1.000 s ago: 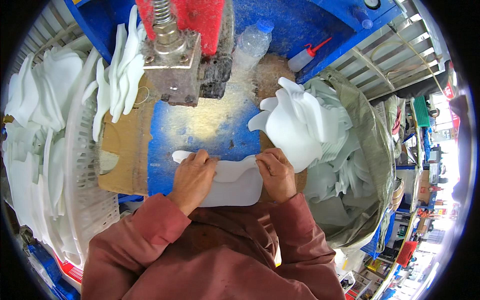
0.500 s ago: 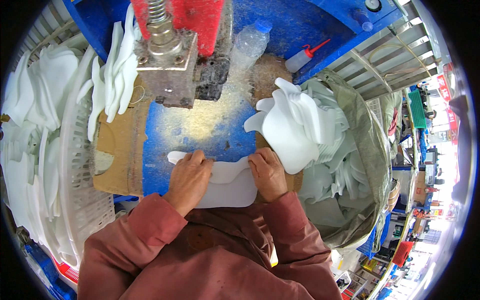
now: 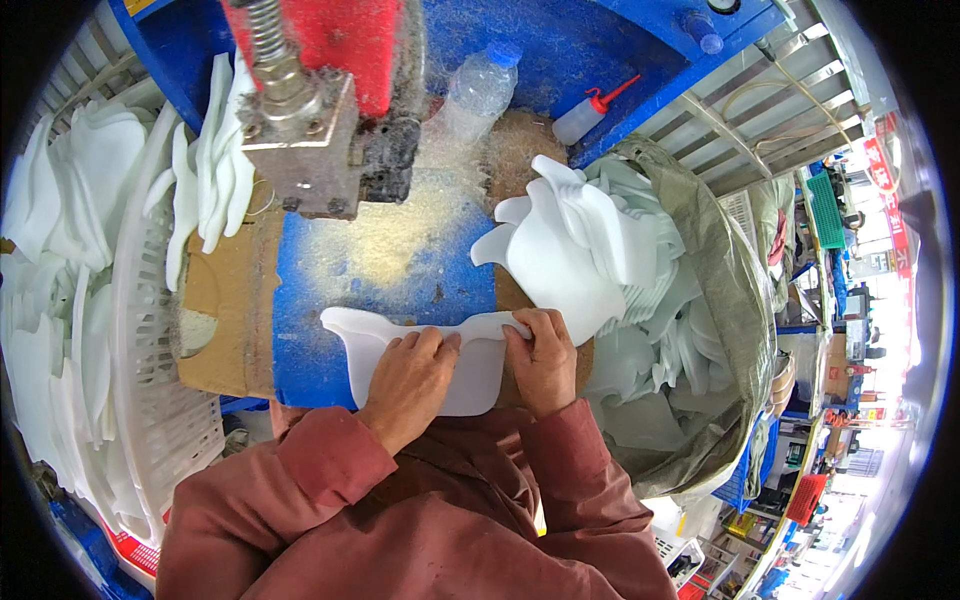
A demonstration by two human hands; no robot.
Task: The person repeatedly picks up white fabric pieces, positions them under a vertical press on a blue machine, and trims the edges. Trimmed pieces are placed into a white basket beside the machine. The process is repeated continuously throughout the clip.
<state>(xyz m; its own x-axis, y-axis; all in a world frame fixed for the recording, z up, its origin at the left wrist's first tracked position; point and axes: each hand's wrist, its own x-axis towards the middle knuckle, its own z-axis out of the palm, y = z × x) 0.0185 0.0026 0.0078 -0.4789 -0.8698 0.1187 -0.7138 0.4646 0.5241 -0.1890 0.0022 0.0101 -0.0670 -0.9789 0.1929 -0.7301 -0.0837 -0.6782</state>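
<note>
Because the left hand point(image 3: 410, 380) lies across its middle, part of the white sheet point(image 3: 472, 374) at the bench's point(image 3: 300, 350) near edge is hidden. That hand's fingers are curled close together over the upper edge; whether they grip it I cannot tell. The right hand point(image 3: 545, 365) pinches the right end between thumb and fingers, covering the tip. Compared with half a second ago, the left hand sits farther right along the sheet — its left end is now bare. Smooth and thin, the sheet has a flared left corner and a wavy upper edge. Similar white pieces point(image 3: 575, 265) overlap the bench's right edge; beyond, a metal block point(image 3: 300, 150) is cut off above.
</note>
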